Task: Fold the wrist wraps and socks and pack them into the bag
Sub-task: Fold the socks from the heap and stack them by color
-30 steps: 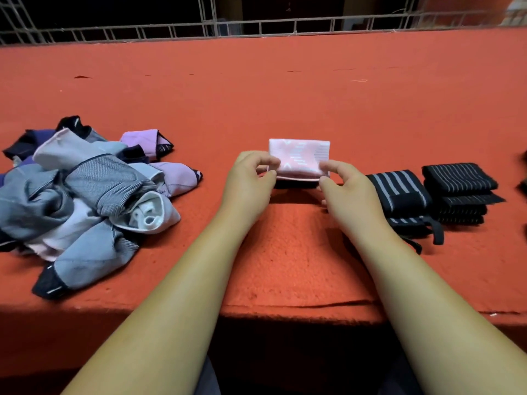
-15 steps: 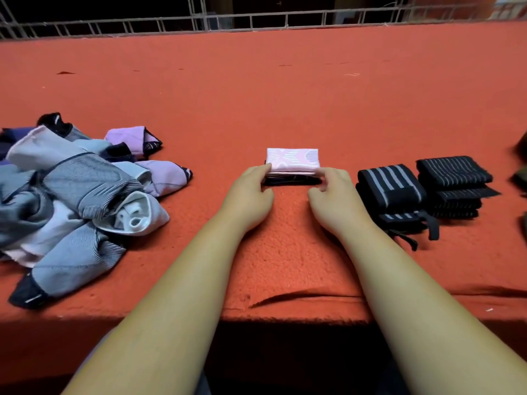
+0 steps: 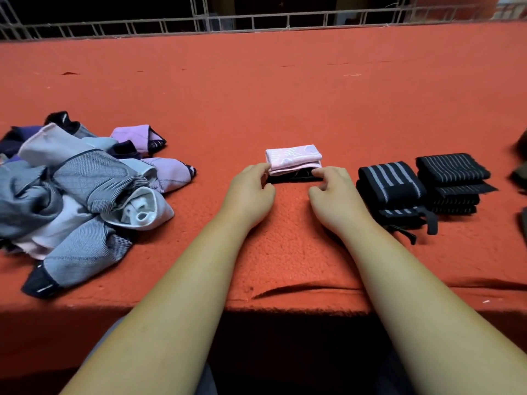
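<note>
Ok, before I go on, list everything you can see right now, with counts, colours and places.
Sock pile: one loose heap, number unclear; grey, lilac, white, navy; left side of the cloth.
Pink wrist wrap: one, folded; pale pink; centre, lying on a black piece.
Black piece: one; black; under the pink wrap, mostly hidden.
Inner striped stack: one; black with grey stripes; right of centre.
Outer striped stack: one; black with thin stripes; further right.
Dark items: number unclear; dark; cut off at the right edge.
Cloth: one; orange-red; covers the table.
Railing: one; pale metal; along the far edge.
Left hand: at the pink wrap's left end, grip unclear.
Right hand: at its right end, grip unclear.
</note>
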